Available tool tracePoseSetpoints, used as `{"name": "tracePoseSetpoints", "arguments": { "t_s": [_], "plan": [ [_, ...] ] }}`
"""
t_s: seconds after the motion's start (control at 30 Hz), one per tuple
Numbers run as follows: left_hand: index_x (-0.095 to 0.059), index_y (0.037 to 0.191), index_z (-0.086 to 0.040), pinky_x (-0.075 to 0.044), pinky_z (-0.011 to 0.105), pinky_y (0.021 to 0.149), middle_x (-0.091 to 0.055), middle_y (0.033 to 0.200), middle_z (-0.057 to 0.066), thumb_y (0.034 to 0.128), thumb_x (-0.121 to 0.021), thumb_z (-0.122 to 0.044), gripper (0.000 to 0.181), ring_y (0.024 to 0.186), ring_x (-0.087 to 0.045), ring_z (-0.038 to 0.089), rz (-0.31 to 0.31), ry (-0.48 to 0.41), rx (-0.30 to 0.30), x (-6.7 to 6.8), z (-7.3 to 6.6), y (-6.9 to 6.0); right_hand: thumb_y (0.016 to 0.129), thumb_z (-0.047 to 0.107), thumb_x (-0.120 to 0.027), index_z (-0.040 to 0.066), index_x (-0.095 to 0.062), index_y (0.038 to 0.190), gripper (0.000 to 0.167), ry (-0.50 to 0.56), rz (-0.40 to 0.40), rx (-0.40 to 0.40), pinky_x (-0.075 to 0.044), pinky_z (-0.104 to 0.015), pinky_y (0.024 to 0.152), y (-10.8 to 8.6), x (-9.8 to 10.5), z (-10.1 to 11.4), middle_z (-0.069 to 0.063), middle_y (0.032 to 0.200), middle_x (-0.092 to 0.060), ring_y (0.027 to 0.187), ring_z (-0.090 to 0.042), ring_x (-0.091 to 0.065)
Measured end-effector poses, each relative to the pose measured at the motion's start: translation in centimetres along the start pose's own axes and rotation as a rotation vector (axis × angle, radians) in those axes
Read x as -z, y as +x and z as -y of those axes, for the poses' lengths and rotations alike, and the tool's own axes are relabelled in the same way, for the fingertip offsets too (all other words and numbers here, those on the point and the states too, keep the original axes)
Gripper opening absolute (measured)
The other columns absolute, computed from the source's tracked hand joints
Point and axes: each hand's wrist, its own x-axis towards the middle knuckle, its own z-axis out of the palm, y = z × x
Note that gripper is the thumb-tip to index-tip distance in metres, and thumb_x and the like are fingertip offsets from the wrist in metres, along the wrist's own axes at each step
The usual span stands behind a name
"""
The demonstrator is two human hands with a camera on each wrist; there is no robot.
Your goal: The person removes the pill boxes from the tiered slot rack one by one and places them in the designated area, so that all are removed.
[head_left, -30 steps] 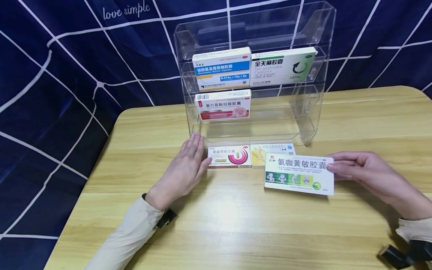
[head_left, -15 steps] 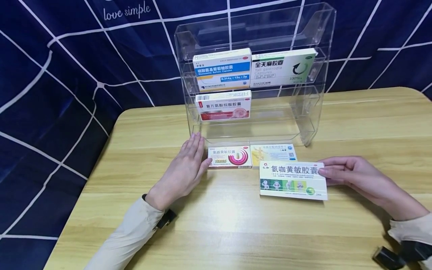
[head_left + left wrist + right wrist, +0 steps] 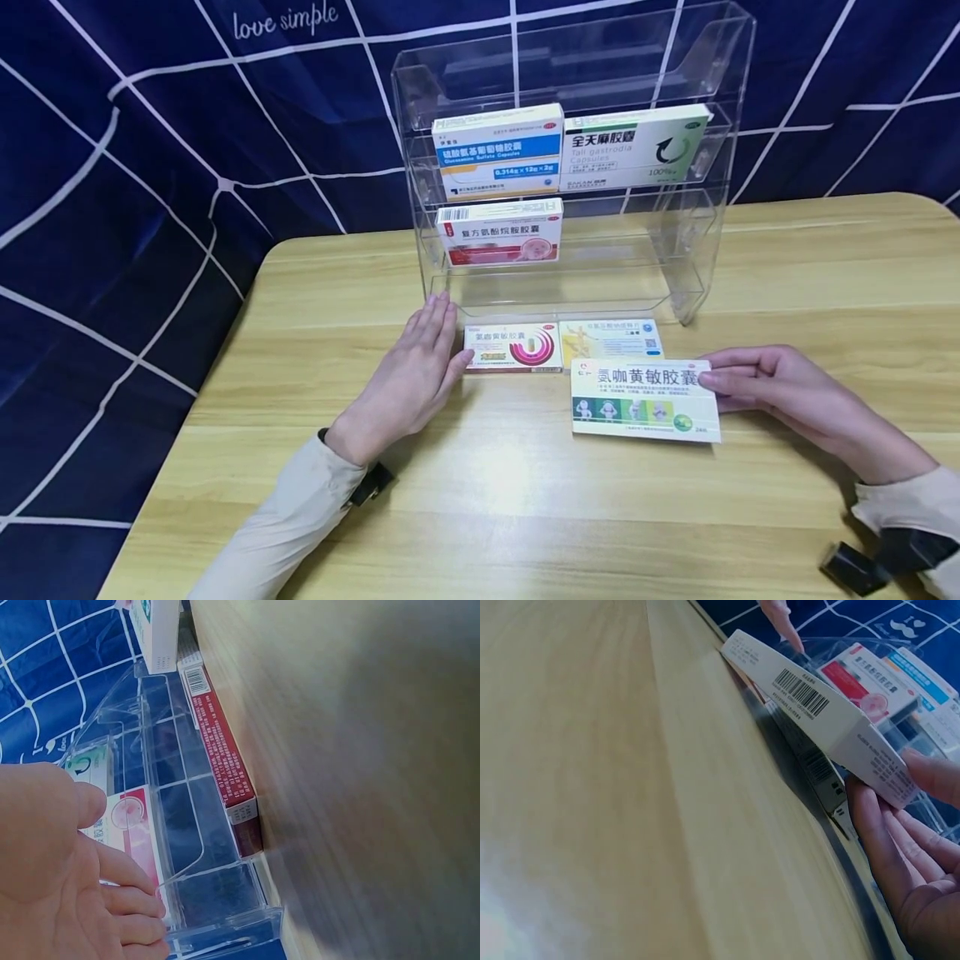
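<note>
My right hand (image 3: 795, 400) pinches the right end of a white and green medicine box (image 3: 645, 400), thumb on its front face. The right wrist view shows that medicine box (image 3: 802, 705) tilted, slightly above the table. It overlaps the lower part of a yellow and white medicine box (image 3: 611, 340). Beside that lies a white medicine box with a pink ring (image 3: 512, 347), its red side showing in the left wrist view. My left hand (image 3: 405, 375) rests with straight fingers at the lower left corner of the clear display rack (image 3: 600, 292), thumb near the pink-ringed box.
On the rack's upper tier stand a blue and white box (image 3: 498, 154) and a green and white box (image 3: 637, 148). A red and white box (image 3: 501, 233) stands on the tier below, at the left. A dark blue checked cloth (image 3: 150, 100) hangs behind the wooden table (image 3: 480, 517).
My right hand has brought the white and green medicine box left and slightly toward me, uncovering more of the yellow and white box. The left hand has stayed in place.
</note>
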Motion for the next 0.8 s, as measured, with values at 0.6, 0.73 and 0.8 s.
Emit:
{"name": "tracePoseSetpoints", "arguments": {
  "t_s": [0.6, 0.73, 0.8],
  "plan": [
    [-0.017, 0.149, 0.009, -0.010, 0.042, 0.119, -0.011, 0.156, 0.028, 0.1063, -0.023, -0.038, 0.063, 0.146, -0.008, 0.035, 0.001, 0.011, -0.004, 0.0, 0.0, 0.0, 0.097, 0.005, -0.055, -0.008, -0.060, 0.119, 0.026, -0.175, -0.058, -0.063, -0.059, -0.033, 0.075, 0.5, -1.1, 0.4, 0.000, 0.102, -0.073, 0.089, -0.017, -0.071],
    [-0.017, 0.148, 0.009, -0.009, 0.042, 0.119, -0.011, 0.156, 0.028, 0.1063, -0.024, -0.037, 0.063, 0.145, -0.009, 0.036, -0.004, 0.007, -0.007, 0.0, 0.0, 0.0, 0.096, 0.014, -0.061, -0.022, -0.047, 0.126, 0.049, -0.292, -0.121, -0.125, -0.059, -0.031, 0.073, 0.5, -1.7, 1.0, -0.007, 0.101, -0.073, 0.084, -0.015, -0.071],
    [-0.017, 0.148, 0.009, -0.009, 0.042, 0.119, -0.011, 0.156, 0.028, 0.1062, -0.024, -0.037, 0.063, 0.145, -0.009, 0.036, -0.005, 0.007, -0.009, 0.0, 0.0, 0.0, 0.095, 0.016, -0.063, -0.022, -0.046, 0.126, 0.052, -0.344, -0.135, -0.141, -0.060, -0.031, 0.071, 0.5, -2.1, 1.3, -0.012, 0.101, -0.073, 0.081, -0.015, -0.071]
  ]
}}
